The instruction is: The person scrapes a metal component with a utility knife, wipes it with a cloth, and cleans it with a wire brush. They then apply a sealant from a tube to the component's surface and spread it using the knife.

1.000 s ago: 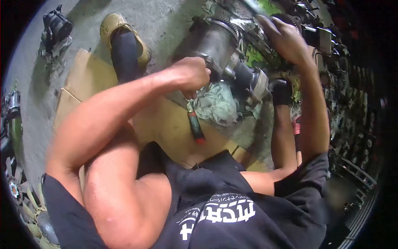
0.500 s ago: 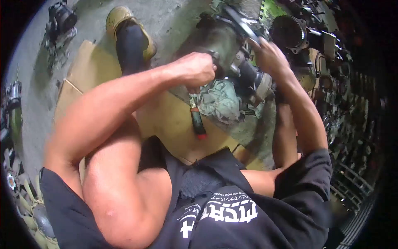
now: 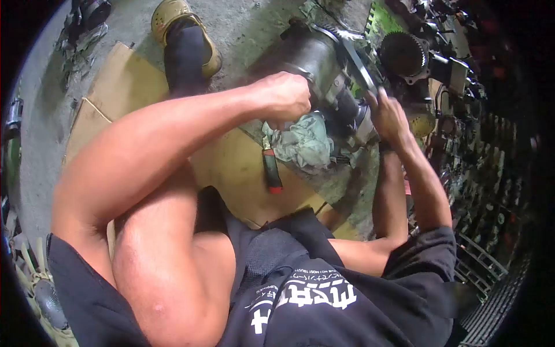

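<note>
Our left hand [image 3: 286,98] is curled into a fist, its contents hidden, beside the dark cylindrical metal housing [image 3: 306,55] at one o'clock; grey concrete floor [image 3: 245,32] opens past the housing's ten-o'clock edge. Our right hand [image 3: 391,120] clasps a long grey metal bar [image 3: 359,65] aimed toward eleven.

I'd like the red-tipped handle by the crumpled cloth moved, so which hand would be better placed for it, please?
Probably the left hand: it is nearer the red-tipped handle, though its fist may hide something. The right hand grips a long metal tool.
</note>
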The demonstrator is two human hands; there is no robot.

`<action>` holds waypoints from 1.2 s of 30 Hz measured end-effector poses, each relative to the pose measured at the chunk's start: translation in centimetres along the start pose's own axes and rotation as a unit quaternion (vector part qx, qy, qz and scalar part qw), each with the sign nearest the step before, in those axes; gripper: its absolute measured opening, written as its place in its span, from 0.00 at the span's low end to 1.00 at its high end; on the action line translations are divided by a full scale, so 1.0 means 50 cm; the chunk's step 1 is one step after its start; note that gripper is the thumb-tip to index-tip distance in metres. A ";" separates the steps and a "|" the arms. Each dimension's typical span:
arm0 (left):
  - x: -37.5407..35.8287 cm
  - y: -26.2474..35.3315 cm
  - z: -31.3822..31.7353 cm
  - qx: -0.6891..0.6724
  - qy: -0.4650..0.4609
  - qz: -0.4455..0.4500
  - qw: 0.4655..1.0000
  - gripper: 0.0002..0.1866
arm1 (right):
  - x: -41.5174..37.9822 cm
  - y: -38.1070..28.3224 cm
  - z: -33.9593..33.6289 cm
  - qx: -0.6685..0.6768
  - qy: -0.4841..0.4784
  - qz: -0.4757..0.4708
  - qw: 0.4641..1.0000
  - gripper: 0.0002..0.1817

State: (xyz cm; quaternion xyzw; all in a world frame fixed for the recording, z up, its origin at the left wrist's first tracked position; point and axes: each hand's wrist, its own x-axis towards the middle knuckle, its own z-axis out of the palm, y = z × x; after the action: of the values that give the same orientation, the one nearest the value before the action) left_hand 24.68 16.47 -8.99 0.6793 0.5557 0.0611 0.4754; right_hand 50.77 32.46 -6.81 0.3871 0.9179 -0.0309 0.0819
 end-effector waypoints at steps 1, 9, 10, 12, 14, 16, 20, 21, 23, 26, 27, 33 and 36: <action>-0.005 0.005 -0.004 0.002 0.005 -0.002 1.000 0.30 | -0.021 0.019 0.010 0.001 0.003 0.011 1.000 0.25; -0.021 -0.014 0.001 0.316 0.049 0.153 0.935 0.28 | 0.200 -0.192 -0.122 -0.054 -0.003 -0.004 0.999 0.34; -0.032 -0.006 -0.001 0.176 0.056 0.097 0.978 0.28 | 0.191 -0.178 -0.149 -0.054 0.008 -0.031 0.998 0.33; -0.025 -0.006 0.003 0.030 0.043 0.032 0.998 0.28 | 0.139 -0.120 -0.167 -0.003 0.040 -0.095 0.995 0.29; -0.041 0.052 -0.029 -0.160 0.014 -0.177 0.971 0.30 | 0.041 -0.057 -0.169 0.151 0.033 -0.073 0.985 0.22; -0.043 0.025 -0.017 -0.101 0.034 -0.059 0.993 0.30 | -0.053 -0.004 -0.159 0.236 0.018 -0.008 0.972 0.17; 0.015 -0.035 0.028 0.029 0.001 0.022 0.999 0.27 | -0.132 0.026 -0.098 0.204 0.009 0.034 0.978 0.16; 0.012 -0.035 0.025 0.029 0.000 0.017 0.999 0.27 | -0.110 0.009 -0.080 0.188 0.007 -0.001 0.982 0.17; 0.001 -0.016 0.017 0.038 0.040 0.016 0.998 0.26 | -0.018 -0.070 -0.060 0.092 -0.103 0.013 0.990 0.17; -0.014 -0.004 0.009 0.060 0.025 0.017 0.998 0.26 | 0.130 -0.152 -0.035 0.014 -0.032 -0.078 0.996 0.20; -0.023 -0.001 0.007 -0.002 0.036 -0.006 0.999 0.26 | 0.170 -0.146 -0.029 0.004 -0.018 -0.129 0.992 0.21; 0.003 -0.045 0.028 0.207 0.113 0.106 0.966 0.31 | 0.049 -0.172 -0.089 0.075 -0.106 -0.129 0.983 0.15; -0.010 -0.010 0.014 -0.021 -0.001 0.032 0.999 0.27 | 0.135 -0.130 -0.097 -0.045 -0.027 -0.054 0.997 0.20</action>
State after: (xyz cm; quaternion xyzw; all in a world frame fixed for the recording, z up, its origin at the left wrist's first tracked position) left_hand 24.57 15.64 -9.49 0.6868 0.5318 0.0876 0.4877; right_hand 40.84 33.27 -3.24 0.3316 0.9354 -0.0044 0.1225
